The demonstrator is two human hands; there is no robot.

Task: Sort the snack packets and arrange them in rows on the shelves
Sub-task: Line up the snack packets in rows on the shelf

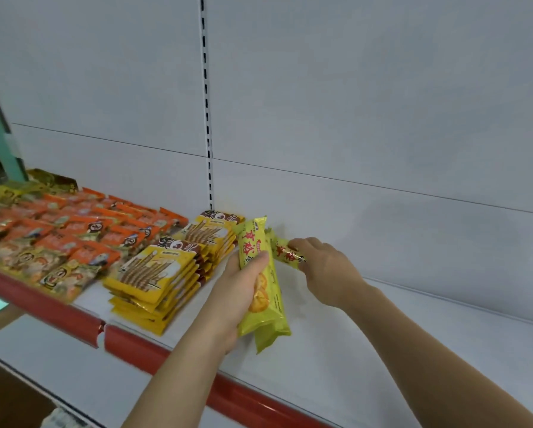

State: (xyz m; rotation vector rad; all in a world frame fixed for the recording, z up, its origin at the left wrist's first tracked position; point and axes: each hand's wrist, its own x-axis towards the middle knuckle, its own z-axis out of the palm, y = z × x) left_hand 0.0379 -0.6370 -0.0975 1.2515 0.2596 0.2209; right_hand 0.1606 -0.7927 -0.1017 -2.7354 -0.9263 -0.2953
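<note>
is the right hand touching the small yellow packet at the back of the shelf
Touching. The head view shows the right hand with its fingers curled round one end of the small yellow packet, no gap between them.

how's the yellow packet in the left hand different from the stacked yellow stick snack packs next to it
The long yellow packet is a narrow tube shape printed with round biscuits; the stick snack packs are wide, flat pouches showing brown sticks under a dark top band. The long yellow packet is gripped by the left hand above the shelf, while the stick snack packs lie stacked on it, untouched. Both are mainly yellow.
</note>
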